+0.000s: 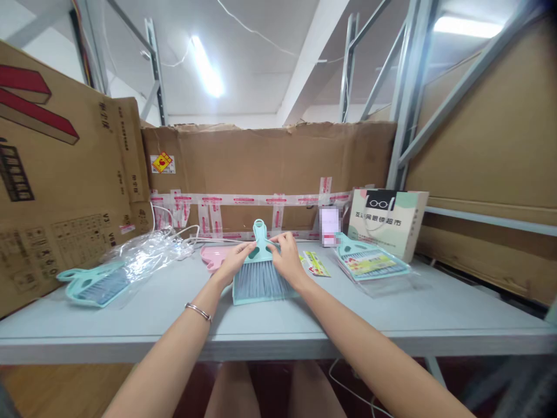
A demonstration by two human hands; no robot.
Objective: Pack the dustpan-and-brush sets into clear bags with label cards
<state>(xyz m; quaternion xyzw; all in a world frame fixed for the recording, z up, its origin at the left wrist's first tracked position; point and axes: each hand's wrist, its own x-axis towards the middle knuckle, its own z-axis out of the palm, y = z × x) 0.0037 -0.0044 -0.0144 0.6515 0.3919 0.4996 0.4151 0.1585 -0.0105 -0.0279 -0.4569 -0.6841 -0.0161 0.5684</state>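
Note:
A mint-green hand brush (262, 253) with grey-blue bristles stands in front of me, handle pointing up and away. Behind and beneath its bristles shows the rim of a matching mint-green dustpan (236, 298). My left hand (235, 262) grips the brush's left shoulder, with the thumb on its front. On the opposite shoulder, my right hand (286, 260) is closed in the same way, fingers bent over the edge. A pink dustpan (212, 255) lies just behind my left hand, partly covered. Printed cards (317, 263) rest to the right of my right hand.
At left lies another mint brush-and-dustpan set (93, 284) beside crumpled clear plastic bags (150, 251). A bagged set with a label (372, 262) sits at right, before a paper bag (387, 223). Cardboard boxes (261, 159) wall the grey table (174, 316) behind and on both sides.

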